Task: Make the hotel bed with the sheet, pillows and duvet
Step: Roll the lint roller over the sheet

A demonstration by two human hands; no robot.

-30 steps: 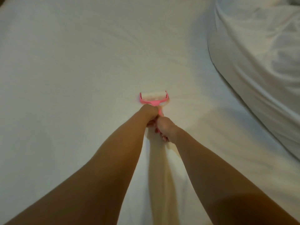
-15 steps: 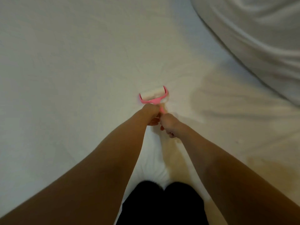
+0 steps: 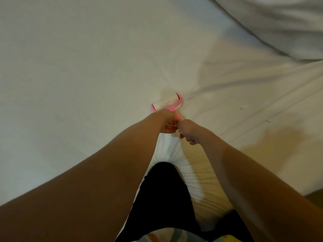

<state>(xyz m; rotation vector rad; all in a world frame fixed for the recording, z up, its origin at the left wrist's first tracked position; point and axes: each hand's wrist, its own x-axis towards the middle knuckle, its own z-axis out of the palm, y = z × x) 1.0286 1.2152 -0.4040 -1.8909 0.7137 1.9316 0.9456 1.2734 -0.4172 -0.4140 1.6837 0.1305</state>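
Surface: a bed covered by one white sheet (image 3: 87, 67), which fills nearly the whole head view. It is mostly smooth on the left. Long creases fan out to the right from the middle, and tight gathers show at the near edge where the sheet bunches over the mattress side. Lighting is dim and yellowish on the right half. Little of the room shows, only a dark strip of floor (image 3: 315, 193) at the lower right.

One duvet (image 3: 279, 23), white and rumpled, is heaped at the top right corner and lies on the sheet.

One lint roller (image 3: 167, 102) has a pink frame and a white roll. The roll lies on the sheet at mid-frame, tilted with its right end farther away.

Two hands, both bare-armed: the left hand (image 3: 166, 122) and right hand (image 3: 188, 131) have their fingers wrapped around the roller's pink handle. The left is nearer the roll and the right just behind it, and the two touch.

Black trousers (image 3: 166, 198) press against the near bed edge, between the arms.
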